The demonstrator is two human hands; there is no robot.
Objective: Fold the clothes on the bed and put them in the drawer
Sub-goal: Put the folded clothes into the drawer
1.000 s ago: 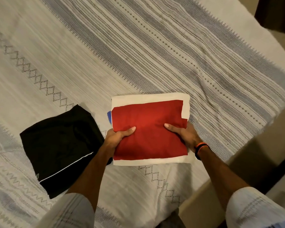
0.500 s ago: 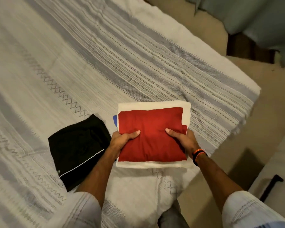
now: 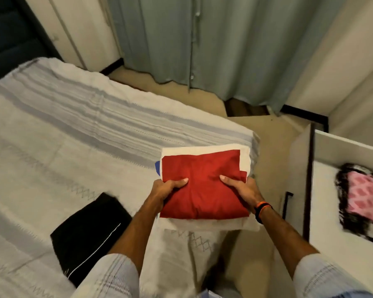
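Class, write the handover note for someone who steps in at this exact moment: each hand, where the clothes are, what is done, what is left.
Left hand: grips the left edge of the folded stack, thumb on top.
Right hand: grips the right edge likewise.
The stack, a red garment over a white one with a blue edge showing, is held up at the bed's corner.
Folded black shorts lie on the bed.
The open drawer at right holds a pink garment.
Done: folding. Left: stow the stack, then the shorts.

Red-on-cream folded clothes [image 3: 202, 190], black shorts [image 3: 84, 235]
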